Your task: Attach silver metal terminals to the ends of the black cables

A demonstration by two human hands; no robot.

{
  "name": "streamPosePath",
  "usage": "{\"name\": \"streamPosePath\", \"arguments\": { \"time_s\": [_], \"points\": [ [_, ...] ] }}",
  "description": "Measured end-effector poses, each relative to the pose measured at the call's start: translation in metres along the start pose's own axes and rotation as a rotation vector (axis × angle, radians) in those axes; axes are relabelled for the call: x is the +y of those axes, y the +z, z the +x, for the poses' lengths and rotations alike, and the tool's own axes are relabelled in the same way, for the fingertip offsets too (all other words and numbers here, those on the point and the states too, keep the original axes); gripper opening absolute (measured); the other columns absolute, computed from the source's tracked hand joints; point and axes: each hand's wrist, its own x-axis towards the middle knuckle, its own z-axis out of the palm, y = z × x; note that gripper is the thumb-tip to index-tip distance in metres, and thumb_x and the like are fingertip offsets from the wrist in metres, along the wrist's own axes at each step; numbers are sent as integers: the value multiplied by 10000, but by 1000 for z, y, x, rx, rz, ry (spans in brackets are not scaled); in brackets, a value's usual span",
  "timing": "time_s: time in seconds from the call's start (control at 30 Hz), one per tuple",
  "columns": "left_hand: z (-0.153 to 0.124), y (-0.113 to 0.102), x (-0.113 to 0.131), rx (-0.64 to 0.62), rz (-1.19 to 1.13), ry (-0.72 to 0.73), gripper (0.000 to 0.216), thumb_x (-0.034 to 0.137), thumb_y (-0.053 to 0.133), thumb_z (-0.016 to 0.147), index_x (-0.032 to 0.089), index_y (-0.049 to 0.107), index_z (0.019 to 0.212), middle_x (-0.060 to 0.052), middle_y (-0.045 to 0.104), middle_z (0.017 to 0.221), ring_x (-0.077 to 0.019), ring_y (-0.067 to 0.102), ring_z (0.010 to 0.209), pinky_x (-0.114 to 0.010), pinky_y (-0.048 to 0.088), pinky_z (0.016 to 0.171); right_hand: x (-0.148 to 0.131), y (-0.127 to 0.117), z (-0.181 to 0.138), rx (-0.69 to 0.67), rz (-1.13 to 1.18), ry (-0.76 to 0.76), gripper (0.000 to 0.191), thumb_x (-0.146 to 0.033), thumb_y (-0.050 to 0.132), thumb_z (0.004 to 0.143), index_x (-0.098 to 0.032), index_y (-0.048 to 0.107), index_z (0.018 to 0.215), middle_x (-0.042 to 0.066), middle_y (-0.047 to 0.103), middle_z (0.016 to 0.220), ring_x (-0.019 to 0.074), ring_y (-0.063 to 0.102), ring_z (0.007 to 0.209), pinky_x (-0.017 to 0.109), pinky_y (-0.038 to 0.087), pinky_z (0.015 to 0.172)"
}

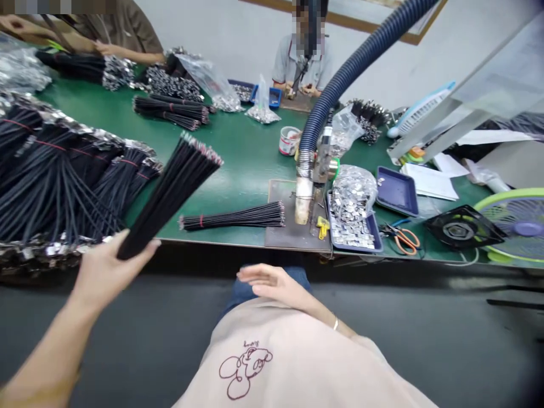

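Note:
My left hand [111, 263] is closed round the lower end of a bundle of black wires [172, 190], which slants up to the right over the table's front edge, its stripped tips fanned at the top. My right hand [272, 283] rests open and flat near my lap, below the table edge, holding nothing. A second, tied bundle of black wires [233, 216] lies flat on the green table [246, 158], just left of a grey work plate [283, 226] under a ribbed hose nozzle [304, 198].
A big heap of black wire bundles [55, 175] fills the left. A blue tray of metal terminals [355, 229], orange scissors [406, 239], a small black fan [461, 228] and a green fan [516, 221] stand at right. Two people work across the table.

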Motion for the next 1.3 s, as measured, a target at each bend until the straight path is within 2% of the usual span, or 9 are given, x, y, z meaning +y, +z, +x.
{"name": "streamPosePath", "arguments": {
  "time_s": [0.07, 0.23, 0.37, 0.47, 0.53, 0.7, 0.93, 1.07, 1.3],
  "points": [
    [44, 8, 30, 2, 88, 102, 520, 656, 549, 711, 139, 605, 720, 58, 434, 544, -75, 411, 585, -170, 296, 587, 5, -18, -36, 22, -72, 44, 468, -498, 755, 846, -213, 690, 1212, 119, 722, 1283, 239, 698, 1193, 439, 519, 1080],
    [130, 63, 96, -160, 221, 234, 1024, 950, 330, 688, 76, 705, 1069, 77, 460, 600, -35, 417, 665, -171, 300, 751, 1, -59, -126, 313, -187, -38, 363, -450, 752, 860, -226, 723, 1145, 104, 774, 1148, 215, 766, 999, 371, 606, 911],
    [167, 118, 104, -279, 432, 215, 1357, 1103, 131, 367, 89, 739, 1035, 52, 432, 586, -79, 488, 708, -275, 368, 833, -12, -85, -173, 612, -416, -210, 232, -336, 707, 908, -269, 732, 1129, 57, 781, 1043, 178, 765, 882, 336, 624, 829],
    [178, 142, 97, -390, 504, 233, 1406, 1085, 63, 405, 68, 709, 1130, 23, 487, 700, -110, 543, 820, -297, 372, 863, -21, -103, -179, 791, -722, -330, 242, -268, 663, 937, -315, 722, 1167, 15, 763, 975, 152, 734, 817, 315, 609, 796],
    [173, 144, 94, -347, 516, 266, 1437, 1041, -43, 474, 25, 664, 1204, -24, 549, 830, -136, 559, 917, -323, 375, 893, -28, -116, -171, 858, -953, -385, 266, -260, 631, 956, -314, 709, 1205, 23, 755, 989, 166, 722, 851, 338, 597, 829],
    [118, 129, 96, 0, 388, 513, 1346, 969, -113, 662, 34, 585, 1332, -147, 627, 1150, -268, 557, 1171, -441, 375, 1022, -58, -174, -115, 906, -1368, -430, 312, -304, 476, 1022, -233, 689, 1239, 105, 723, 1201, 246, 674, 1154, 451, 544, 1036],
    [43, 140, 85, -129, 364, 733, 948, 797, 140, 947, 68, 561, 1383, -173, 673, 1225, -286, 607, 1095, -350, 443, 935, -100, -283, -37, 860, -1707, -116, 488, -348, 341, 1035, -188, 490, 1472, 138, 486, 1552, 322, 387, 1497, 583, 339, 1233],
    [40, 152, 85, -102, 424, 651, 733, 689, 397, 976, 107, 544, 1395, -150, 649, 1259, -302, 572, 1108, -351, 388, 905, -94, -287, -43, 778, -1772, -63, 505, -384, 316, 1040, -137, 523, 1428, 177, 530, 1491, 324, 478, 1417, 531, 388, 1206],
    [44, 158, 88, -110, 330, 590, 614, 635, 495, 956, 141, 640, 1289, -150, 664, 1188, -331, 572, 1112, -375, 367, 864, -61, -268, -69, 790, -1781, -160, 537, -437, 284, 1049, -150, 512, 1442, 180, 527, 1499, 327, 448, 1447, 582, 345, 1219]
  ]
}}
